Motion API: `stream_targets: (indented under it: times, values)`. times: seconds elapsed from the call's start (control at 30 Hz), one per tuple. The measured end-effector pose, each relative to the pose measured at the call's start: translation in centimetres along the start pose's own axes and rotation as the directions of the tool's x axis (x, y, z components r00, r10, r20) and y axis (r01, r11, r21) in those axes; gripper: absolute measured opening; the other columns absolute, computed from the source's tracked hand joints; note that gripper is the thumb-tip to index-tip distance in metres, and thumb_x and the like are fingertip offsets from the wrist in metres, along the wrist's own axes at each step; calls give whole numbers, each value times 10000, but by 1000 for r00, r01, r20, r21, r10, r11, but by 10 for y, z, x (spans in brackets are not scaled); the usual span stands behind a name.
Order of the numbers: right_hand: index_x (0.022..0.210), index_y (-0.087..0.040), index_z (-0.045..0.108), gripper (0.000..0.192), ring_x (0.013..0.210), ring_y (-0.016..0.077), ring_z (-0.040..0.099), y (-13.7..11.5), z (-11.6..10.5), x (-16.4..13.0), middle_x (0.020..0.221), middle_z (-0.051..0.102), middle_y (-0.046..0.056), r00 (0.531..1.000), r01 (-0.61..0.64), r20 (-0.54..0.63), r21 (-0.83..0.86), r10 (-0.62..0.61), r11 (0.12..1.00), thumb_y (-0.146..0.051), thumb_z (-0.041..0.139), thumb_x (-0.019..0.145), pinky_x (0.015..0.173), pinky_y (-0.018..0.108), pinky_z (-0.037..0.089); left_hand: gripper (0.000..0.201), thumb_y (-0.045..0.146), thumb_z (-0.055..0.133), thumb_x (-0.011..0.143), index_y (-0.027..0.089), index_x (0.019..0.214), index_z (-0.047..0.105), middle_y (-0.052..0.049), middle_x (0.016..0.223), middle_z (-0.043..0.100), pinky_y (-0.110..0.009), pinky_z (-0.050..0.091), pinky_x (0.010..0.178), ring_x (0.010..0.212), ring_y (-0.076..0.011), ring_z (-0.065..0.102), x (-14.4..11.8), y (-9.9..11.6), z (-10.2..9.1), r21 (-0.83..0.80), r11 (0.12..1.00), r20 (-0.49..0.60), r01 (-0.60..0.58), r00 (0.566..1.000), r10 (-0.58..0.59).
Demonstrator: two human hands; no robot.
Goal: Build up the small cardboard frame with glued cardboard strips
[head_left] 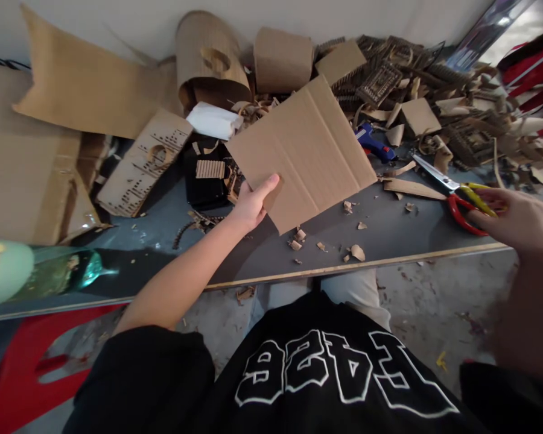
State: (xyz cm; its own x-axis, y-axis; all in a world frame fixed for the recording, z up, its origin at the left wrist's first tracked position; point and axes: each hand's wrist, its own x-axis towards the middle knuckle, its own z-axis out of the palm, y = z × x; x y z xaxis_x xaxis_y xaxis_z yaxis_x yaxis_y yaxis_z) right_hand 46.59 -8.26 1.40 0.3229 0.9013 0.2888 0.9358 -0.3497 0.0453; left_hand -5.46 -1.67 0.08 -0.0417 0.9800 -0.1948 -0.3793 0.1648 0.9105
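Observation:
My left hand (pixel 252 204) grips a flat, roughly square sheet of cardboard (pixel 305 154) by its lower left edge, thumb on top and fingers hidden beneath. The sheet is raised and tilted above the grey table, with faint crease lines across it. At the right, my right hand (pixel 518 217) is closed around the handles of a pair of scissors (pixel 464 202), one red and one yellow. Their metal blades point up and left, towards the scraps, and look nearly together. Beyond the sheet's right corner lies a blue glue gun (pixel 374 143).
Cardboard scraps (pixel 461 120) heap at the back right. A curved cardboard piece with a hole (pixel 210 57) stands at the back. Left are a slotted cardboard strip (pixel 145 163), large cardboard sheets and a green bottle (pixel 63 271). Small offcuts (pixel 357 252) lie near the table's front edge (pixel 344 268).

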Motion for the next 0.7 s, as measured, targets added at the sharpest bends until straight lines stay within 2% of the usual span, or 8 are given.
stream_targets:
  times: [0.07, 0.13, 0.23, 0.3, 0.43, 0.53, 0.6, 0.7]
  values:
    - [1033, -265, 776, 434, 772, 251, 653, -27, -9, -8, 898, 733, 113, 998, -58, -23, 80, 60, 995, -325, 795, 604, 703, 393, 496, 648, 554, 970, 438, 227, 900, 654, -28, 948, 756, -426, 626, 869, 995, -279, 730, 3, 3, -2, 1, 999, -33, -39, 999, 39]
    - [1077, -247, 769, 415, 822, 236, 679, -62, -22, -17, 1000, 743, 120, 993, -1, -114, 209, 25, 978, -296, 732, 666, 806, 383, 529, 665, 559, 970, 438, 239, 924, 650, -23, 1001, 761, -421, 612, 924, 1083, -285, 713, 8, 9, -7, 3, 994, -57, -113, 992, 113]
    - [1053, -216, 764, 332, 749, 195, 675, -113, -40, -29, 950, 745, 101, 978, 183, -167, 386, -126, 904, -335, 638, 771, 769, 338, 548, 700, 622, 952, 441, 252, 950, 646, -10, 1071, 762, -396, 574, 1013, 1188, -267, 670, 18, 24, -16, 30, 966, -83, -258, 962, 259]
    - [1043, -216, 755, 291, 874, 208, 690, -141, -48, -31, 1024, 749, 105, 940, 340, -163, 427, -299, 838, -358, 604, 838, 851, 347, 543, 692, 646, 930, 486, 252, 974, 638, 17, 1093, 757, -396, 543, 1054, 1228, -243, 641, 24, 36, -22, 60, 942, -96, -330, 937, 335]
    - [1076, -184, 730, 262, 1044, 211, 670, -181, -48, -11, 1095, 737, 121, 903, 422, -126, 440, -411, 793, -288, 560, 906, 973, 350, 507, 676, 658, 908, 553, 242, 1010, 635, 50, 1081, 751, -400, 504, 1091, 1243, -211, 611, 28, 64, -32, 81, 885, -114, -458, 878, 464]
    - [1222, -120, 677, 378, 1150, 264, 630, -205, -42, 18, 1200, 692, 172, 924, 373, -80, 408, -374, 834, -314, 629, 901, 1026, 410, 471, 714, 656, 943, 465, 237, 964, 651, 60, 983, 765, -431, 522, 1075, 1221, -258, 620, 22, 82, -42, 154, 919, -123, -363, 916, 383]
    - [1361, -70, 583, 610, 1190, 320, 607, -218, -37, 38, 1281, 639, 227, 928, 332, 55, 329, -368, 884, -401, 712, 865, 1012, 465, 466, 727, 671, 937, 462, 221, 965, 664, 57, 927, 767, -480, 506, 1093, 1233, -301, 612, 15, 92, -52, 254, 932, -80, -259, 955, 287]
    - [1269, 4, 614, 535, 1150, 326, 626, -229, -28, 64, 1239, 643, 262, 883, 368, 203, 260, -423, 893, -388, 669, 910, 972, 476, 474, 739, 692, 929, 454, 217, 961, 679, 48, 907, 769, -547, 483, 1103, 1193, -338, 623, 4, 99, -70, 363, 908, -35, -208, 971, 236]
